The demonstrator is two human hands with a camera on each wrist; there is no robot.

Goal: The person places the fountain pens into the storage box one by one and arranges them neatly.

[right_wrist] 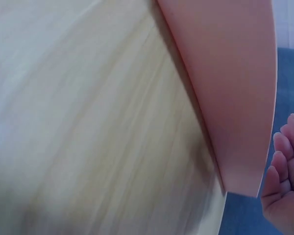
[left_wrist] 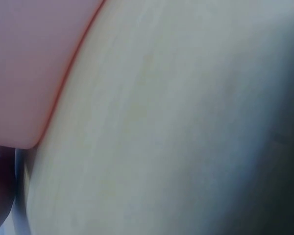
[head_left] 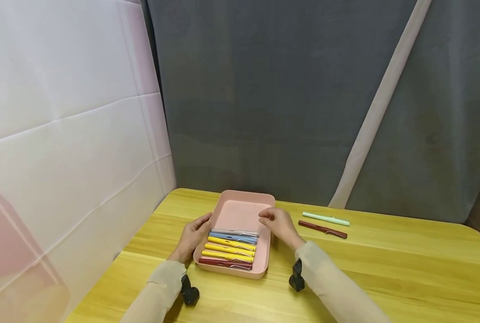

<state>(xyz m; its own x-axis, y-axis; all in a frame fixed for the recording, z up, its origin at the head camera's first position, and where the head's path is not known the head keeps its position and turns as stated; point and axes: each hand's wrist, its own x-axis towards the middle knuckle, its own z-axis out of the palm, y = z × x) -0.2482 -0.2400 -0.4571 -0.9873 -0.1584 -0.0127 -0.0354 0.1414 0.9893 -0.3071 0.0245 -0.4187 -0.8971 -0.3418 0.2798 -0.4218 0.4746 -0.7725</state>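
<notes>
A pink tray (head_left: 240,199) lies on the table holding a row of pens with wire clips. From the far side they are a pale grey pen (head_left: 232,232), a blue pen (head_left: 228,236), three yellow pens (head_left: 229,249) and a dark red pen (head_left: 225,264). My left hand (head_left: 192,237) holds the tray's left edge, thumb at the rim. Above the right rim, my right hand (head_left: 279,224) has its fingers loosely bent, with nothing visible in them. In the right wrist view, those fingers (right_wrist: 280,166) appear beside the tray wall (right_wrist: 230,98).
On the wooden table (head_left: 385,264), right of the tray, lie a mint green pen (head_left: 325,218) and another dark red pen (head_left: 322,229). A grey curtain (head_left: 256,98) hangs behind the table, and a pale curtain (head_left: 78,148) stands along the left.
</notes>
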